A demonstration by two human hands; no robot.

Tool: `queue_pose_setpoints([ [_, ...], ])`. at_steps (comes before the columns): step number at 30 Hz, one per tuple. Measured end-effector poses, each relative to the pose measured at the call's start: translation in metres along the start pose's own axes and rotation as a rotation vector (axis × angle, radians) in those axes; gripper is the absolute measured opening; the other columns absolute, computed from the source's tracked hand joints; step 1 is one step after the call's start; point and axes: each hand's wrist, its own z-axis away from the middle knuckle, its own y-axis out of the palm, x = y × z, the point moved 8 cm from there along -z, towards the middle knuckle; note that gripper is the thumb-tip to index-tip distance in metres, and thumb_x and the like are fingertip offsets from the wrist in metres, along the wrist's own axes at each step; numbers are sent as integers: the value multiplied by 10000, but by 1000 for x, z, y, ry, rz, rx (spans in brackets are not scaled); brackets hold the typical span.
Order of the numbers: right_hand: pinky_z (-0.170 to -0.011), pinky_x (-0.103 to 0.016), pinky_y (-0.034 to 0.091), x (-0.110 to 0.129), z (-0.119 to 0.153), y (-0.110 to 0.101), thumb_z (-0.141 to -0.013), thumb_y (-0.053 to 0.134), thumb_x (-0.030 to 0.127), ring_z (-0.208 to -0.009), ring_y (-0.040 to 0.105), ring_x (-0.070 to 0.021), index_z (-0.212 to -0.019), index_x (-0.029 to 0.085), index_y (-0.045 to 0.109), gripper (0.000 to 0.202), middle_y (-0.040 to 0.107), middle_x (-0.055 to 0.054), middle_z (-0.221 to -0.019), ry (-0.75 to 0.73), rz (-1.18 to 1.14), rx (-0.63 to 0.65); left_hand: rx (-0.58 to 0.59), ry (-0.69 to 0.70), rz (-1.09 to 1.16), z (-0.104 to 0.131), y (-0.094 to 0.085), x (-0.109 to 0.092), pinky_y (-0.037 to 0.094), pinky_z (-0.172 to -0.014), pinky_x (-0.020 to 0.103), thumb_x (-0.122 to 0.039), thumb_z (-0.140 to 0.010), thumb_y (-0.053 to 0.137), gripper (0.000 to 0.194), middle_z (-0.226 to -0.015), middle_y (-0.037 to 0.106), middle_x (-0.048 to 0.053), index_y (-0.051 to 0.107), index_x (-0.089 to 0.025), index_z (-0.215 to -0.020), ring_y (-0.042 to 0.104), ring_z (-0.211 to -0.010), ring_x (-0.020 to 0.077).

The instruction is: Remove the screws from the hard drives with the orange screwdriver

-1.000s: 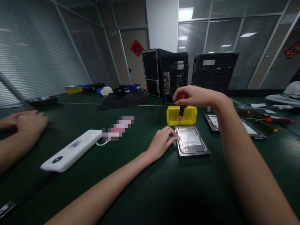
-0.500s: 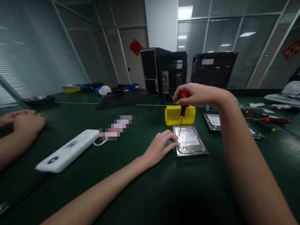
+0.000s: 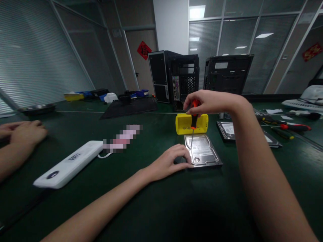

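Note:
A silver hard drive [image 3: 204, 151] lies flat on the dark green table. Its left edge and near corner are held by my left hand [image 3: 170, 159], fingers curled on the side and thumb at the corner. Above it, my right hand [image 3: 202, 102] is closed round the red and black handle of a screwdriver [image 3: 193, 121]. The shaft points down, slightly tilted, with its tip at the left part of the drive's top; the exact contact point is too small to make out. Just behind the drive is a yellow tray [image 3: 178, 126] with several small screws in it.
A second hard drive [image 3: 227, 131] lies to the right, partly behind my forearm. Farther right are pliers and a red-handled tool [image 3: 295, 127]. Computer cases [image 3: 157, 77] stand at the back. Leftward are a white power strip [image 3: 73, 164] and another person's hands [image 3: 27, 132].
My left hand has slid nearer along the drive's edge, its thumb now at the near corner. The screwdriver remains on the drive. The whole view has shifted slightly.

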Motion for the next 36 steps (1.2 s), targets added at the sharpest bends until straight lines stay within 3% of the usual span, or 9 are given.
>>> queue_pose_setpoints([
  [9,-688,-265,487,5,1,-1,-761,566,248,-831,605,-164,-1039,192,609,287,625,-48,-1014,-3,33,-8,-57,-6,-31,1,-3,11,384,-816,287,-271,-845,551,108,-942,550,29,598,-174,-857,496,-937,158],
  [25,-714,-262,487,6,3,0,-759,556,257,-864,598,-164,-1054,207,608,304,623,-41,-1039,21,34,-1,4,12,-55,0,-3,4,383,-818,293,-262,-847,550,99,-948,550,28,601,-180,-871,498,-944,161],
  [36,-696,-250,492,12,9,-2,-756,580,300,-850,601,-153,-1062,199,606,324,623,-39,-1020,-6,-27,27,31,-61,128,1,-1,16,405,-838,311,-292,-768,644,177,-976,548,34,608,-171,-893,520,-936,160],
])
